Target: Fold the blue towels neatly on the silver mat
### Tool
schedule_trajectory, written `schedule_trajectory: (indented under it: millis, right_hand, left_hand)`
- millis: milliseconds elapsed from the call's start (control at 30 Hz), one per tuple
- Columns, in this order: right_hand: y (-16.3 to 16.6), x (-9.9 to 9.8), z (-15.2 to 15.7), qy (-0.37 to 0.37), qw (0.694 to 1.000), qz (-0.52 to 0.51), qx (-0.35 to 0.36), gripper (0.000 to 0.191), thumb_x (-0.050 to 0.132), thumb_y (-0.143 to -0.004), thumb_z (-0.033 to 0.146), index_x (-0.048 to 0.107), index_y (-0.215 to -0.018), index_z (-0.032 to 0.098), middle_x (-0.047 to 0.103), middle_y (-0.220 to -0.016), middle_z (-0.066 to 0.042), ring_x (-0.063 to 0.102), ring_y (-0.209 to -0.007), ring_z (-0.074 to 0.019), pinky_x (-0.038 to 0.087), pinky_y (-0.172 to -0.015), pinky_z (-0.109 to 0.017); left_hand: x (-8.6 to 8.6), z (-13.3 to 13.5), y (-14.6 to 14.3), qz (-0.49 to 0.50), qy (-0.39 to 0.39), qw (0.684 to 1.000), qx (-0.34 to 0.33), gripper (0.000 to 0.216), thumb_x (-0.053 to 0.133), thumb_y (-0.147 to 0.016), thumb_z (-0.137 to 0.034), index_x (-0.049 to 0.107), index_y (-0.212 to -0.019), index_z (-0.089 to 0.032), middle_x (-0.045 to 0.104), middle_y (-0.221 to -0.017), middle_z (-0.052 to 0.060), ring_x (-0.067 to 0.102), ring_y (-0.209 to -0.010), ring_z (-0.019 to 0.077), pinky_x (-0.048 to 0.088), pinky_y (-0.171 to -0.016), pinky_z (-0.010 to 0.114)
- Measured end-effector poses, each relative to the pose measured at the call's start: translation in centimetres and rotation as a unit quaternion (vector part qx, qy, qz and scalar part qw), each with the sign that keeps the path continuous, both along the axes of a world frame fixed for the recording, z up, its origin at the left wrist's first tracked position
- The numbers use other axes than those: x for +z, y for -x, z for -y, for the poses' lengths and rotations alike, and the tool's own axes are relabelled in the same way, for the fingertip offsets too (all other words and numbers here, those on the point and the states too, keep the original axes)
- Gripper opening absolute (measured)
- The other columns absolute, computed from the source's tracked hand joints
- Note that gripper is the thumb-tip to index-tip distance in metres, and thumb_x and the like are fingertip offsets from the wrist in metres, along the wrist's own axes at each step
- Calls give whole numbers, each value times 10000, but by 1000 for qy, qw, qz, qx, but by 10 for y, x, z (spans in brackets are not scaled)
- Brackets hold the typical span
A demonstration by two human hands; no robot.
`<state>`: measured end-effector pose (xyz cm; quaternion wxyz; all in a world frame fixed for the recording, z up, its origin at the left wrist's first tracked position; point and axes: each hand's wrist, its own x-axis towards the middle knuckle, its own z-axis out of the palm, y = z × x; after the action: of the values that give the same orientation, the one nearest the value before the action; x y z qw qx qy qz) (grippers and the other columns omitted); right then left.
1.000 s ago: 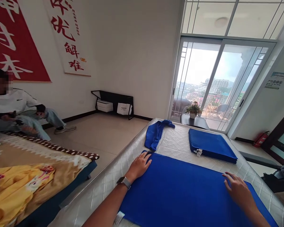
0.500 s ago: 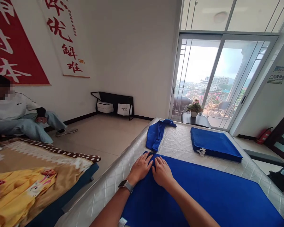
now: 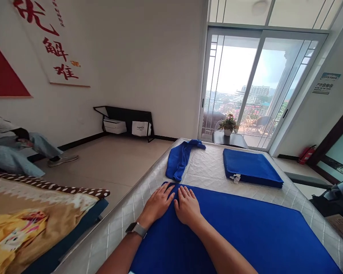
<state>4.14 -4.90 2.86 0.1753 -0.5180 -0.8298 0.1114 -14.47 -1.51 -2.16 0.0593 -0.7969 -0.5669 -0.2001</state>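
Note:
A large blue cloth (image 3: 240, 228) lies spread flat across the near part of a white quilted mattress (image 3: 202, 167). My left hand (image 3: 157, 202), with a watch on its wrist, rests palm down near the cloth's far left corner, fingers stretched out. Beside it my right hand (image 3: 188, 205) lies flat on the same cloth, fingers extended. Just beyond my fingertips is a crumpled blue cloth (image 3: 178, 160). Farther right sits a neat stack of folded blue cloths (image 3: 251, 165) with white tags at its near left corner.
At left, a second bed holds a tan blanket (image 3: 63, 205) and a yellow garment (image 3: 20, 232); a seated person (image 3: 14, 152) is behind it. A black rack (image 3: 128, 116) stands by the wall. A potted plant (image 3: 228, 125) is before the glass door. A fire extinguisher (image 3: 306, 155) stands right.
The view has turned slightly to the right, so most things appear farther left. Both my hands remain flat near the same corner of the spread cloth.

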Motion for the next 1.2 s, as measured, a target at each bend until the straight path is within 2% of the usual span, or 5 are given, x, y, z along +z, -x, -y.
schedule_trajectory:
  millis: [267,600,733,1000,1200]
  right_hand:
    - [-22,3,3,17,1000,-12,-18,649,280,-1036,440,340,-1563,67,308,-1639,-133,221,-1537,-226,142,-1266,-419]
    - [-65,10,16,37,998,18,-55,680,223,-1038,479,283,-1589,86,246,-1661,-112,172,-1548,-211,101,-1267,-400]
    - [-99,12,22,61,994,44,-79,716,183,-1033,513,226,-1604,82,173,-1677,-94,134,-1555,-207,92,-1266,-391]
    - [-187,10,35,75,980,95,-157,745,147,-1023,537,216,-1607,79,137,-1681,-75,115,-1557,-191,78,-1261,-356]
    - [-264,3,43,73,969,117,-206,753,161,-1018,548,216,-1608,83,184,-1679,-84,126,-1554,-174,81,-1259,-335]
  left_hand:
    - [-5,-5,3,1,10,1000,-9,506,355,-1037,-407,485,-1492,-226,487,-1566,115,420,-1462,276,346,-1209,519]
    - [3,-1,0,8,25,1000,0,526,340,-1038,-449,494,-1491,-230,483,-1571,102,437,-1451,268,333,-1218,506]
    - [2,-1,0,8,24,1000,8,533,317,-1041,-451,496,-1494,-233,491,-1567,90,432,-1455,259,324,-1224,488]
    - [-15,-10,6,24,9,1000,-9,519,342,-1023,-423,518,-1477,-243,500,-1561,81,422,-1460,265,319,-1222,507]
    - [-13,-10,8,17,9,999,-25,545,335,-1014,-441,496,-1491,-233,518,-1545,86,420,-1460,275,336,-1210,522]
